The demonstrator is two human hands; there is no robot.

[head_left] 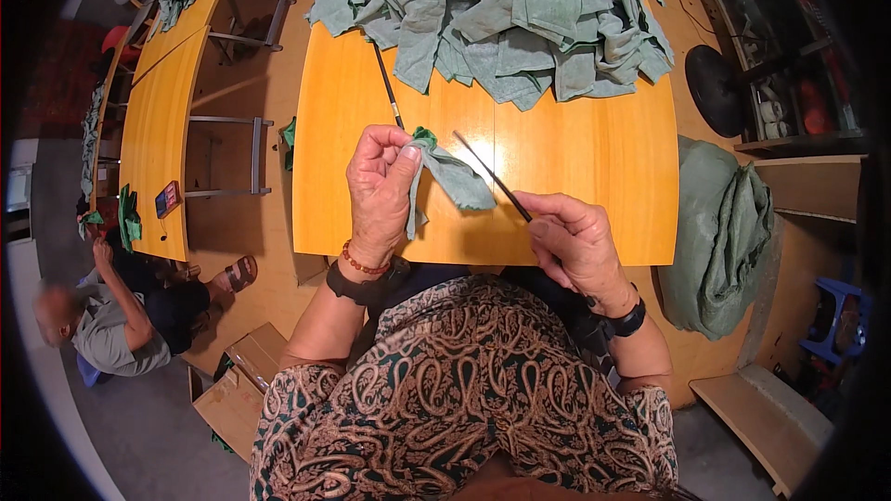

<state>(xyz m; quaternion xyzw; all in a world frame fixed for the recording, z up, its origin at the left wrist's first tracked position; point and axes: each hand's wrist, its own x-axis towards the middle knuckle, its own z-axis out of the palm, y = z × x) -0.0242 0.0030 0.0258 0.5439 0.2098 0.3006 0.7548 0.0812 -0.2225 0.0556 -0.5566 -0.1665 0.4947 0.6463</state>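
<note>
My left hand (379, 187) is closed, pinching a small grey-green cloth piece (455, 178) above the near part of the table. A bright green bit of fabric shows at the fingertips, and the rest of the piece hangs down in two tails. To its right, my right hand (580, 246) is closed around a thin black rod (506, 193). Its greyish tip points up and left, near the cloth but apart from it. A second slim dark stick (388, 83) lies on the table beyond my left hand, its far end close to the cloth heap.
A big heap of grey-green cloth pieces (520, 19) covers the table's (603, 162) far side. A stuffed green sack (715, 241) stands at right. At left, a person (125, 315) sits beside another table (167, 139). A cardboard box (232, 404) stands on the floor at lower left.
</note>
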